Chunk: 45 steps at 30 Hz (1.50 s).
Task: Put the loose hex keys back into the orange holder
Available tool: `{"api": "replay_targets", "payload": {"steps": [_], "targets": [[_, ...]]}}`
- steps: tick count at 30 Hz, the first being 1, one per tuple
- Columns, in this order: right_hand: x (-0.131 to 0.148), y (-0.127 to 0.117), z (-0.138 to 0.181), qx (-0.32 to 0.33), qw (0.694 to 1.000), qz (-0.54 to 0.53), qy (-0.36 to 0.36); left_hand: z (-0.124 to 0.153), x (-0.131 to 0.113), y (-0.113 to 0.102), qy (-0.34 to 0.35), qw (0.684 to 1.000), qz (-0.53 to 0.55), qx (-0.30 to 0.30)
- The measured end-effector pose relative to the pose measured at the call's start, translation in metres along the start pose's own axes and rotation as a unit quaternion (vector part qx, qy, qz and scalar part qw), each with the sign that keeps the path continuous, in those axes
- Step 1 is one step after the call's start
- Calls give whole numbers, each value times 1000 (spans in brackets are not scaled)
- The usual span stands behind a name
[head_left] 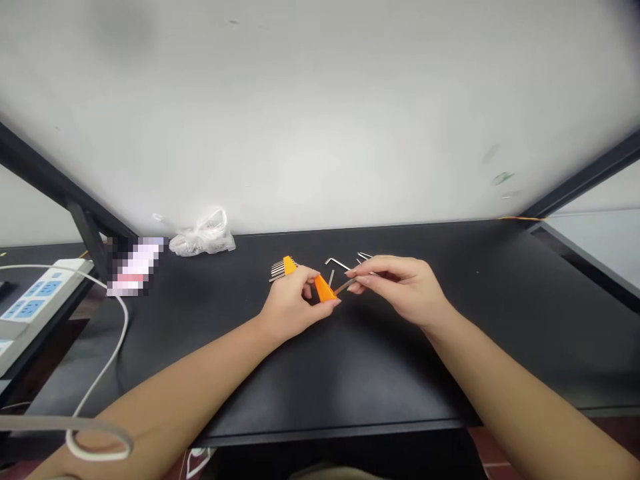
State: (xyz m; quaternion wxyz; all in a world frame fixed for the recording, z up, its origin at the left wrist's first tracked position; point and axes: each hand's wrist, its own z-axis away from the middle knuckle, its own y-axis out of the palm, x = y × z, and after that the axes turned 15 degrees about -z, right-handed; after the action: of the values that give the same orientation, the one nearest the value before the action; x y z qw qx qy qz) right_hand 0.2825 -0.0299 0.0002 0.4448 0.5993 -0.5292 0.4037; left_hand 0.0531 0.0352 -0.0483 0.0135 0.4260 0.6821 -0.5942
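Observation:
My left hand (pixel 295 300) is closed around an orange hex key holder (pixel 324 289), tilted above the black table. Short metal key ends stick out of the holder's far left side. Between the thumb and fingers of my right hand (pixel 400 283) is a hex key (pixel 346 285), its tip at the near right end of the holder; whether it sits inside a hole I cannot tell. Just beyond my hands lies a loose L-shaped hex key (pixel 337 262). More thin metal key ends (pixel 365 255) show behind my right fingers, partly hidden by them.
A clear plastic bag with a white cable (pixel 203 235) lies at the table's back left. Left of it is a pixelated patch. A white power strip (pixel 43 297) stands at the far left, and a white cord (pixel 123 333) loops down the left side. A pale wall (pixel 320 133) rises behind the black table (pixel 500 320).

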Motion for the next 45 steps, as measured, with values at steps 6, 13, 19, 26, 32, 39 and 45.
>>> {"api": "replay_targets", "payload": {"steps": [6,13,19,26,32,39,45], "targets": [[-11,2,-1,102,992,73,3,0,-2,0,19,999,27,-24],[-24,6,2,132,967,214,-49,-5,4,2,0,997,40,-61],[-19,2,-2,188,922,331,-69,-3,3,1,12,999,12,-29],[-43,-1,-7,201,834,508,-76,-11,3,-8,15,998,-50,30],[-33,9,0,236,787,569,-37,-12,3,-10,11,999,-20,44],[-17,-10,-4,62,973,224,-11,-9,0,-7,22,998,13,56],[-20,-4,-4,-3,997,72,-38,-7,-3,-8,31,998,23,46]]}}
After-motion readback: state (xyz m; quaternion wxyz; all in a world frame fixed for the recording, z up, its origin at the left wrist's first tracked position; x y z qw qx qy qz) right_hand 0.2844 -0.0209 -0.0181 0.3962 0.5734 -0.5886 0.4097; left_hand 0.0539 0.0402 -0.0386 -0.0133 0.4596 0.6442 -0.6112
